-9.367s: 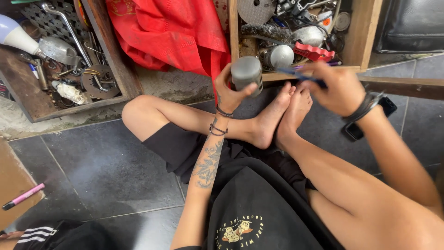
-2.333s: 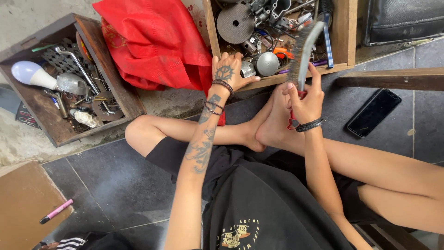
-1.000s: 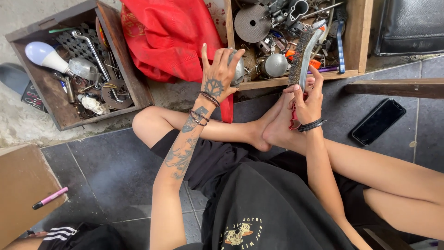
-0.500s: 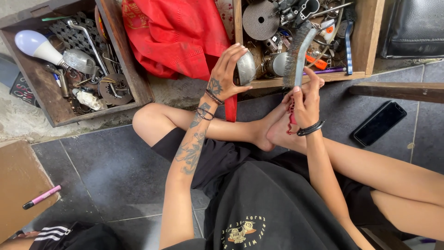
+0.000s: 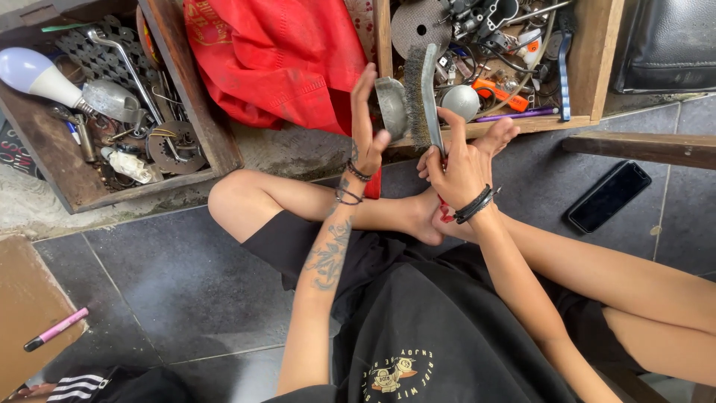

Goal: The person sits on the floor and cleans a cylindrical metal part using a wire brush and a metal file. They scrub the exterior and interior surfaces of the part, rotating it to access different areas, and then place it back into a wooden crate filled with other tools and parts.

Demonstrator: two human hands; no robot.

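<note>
Two wooden crates of metal parts flank one red cloth. Also visible: one wire brush, one grey metal cylinder, one light bulb, one pink marker, one phone, two hands.

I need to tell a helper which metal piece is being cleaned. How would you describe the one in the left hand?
Start at the wooden tray full of metal parts, right of the red cloth. At its front edge the left hand holds a dull grey rounded metal piece. Unlike the similar piece lying in the tray, it is pressed against the wire brush in the right hand.
</note>
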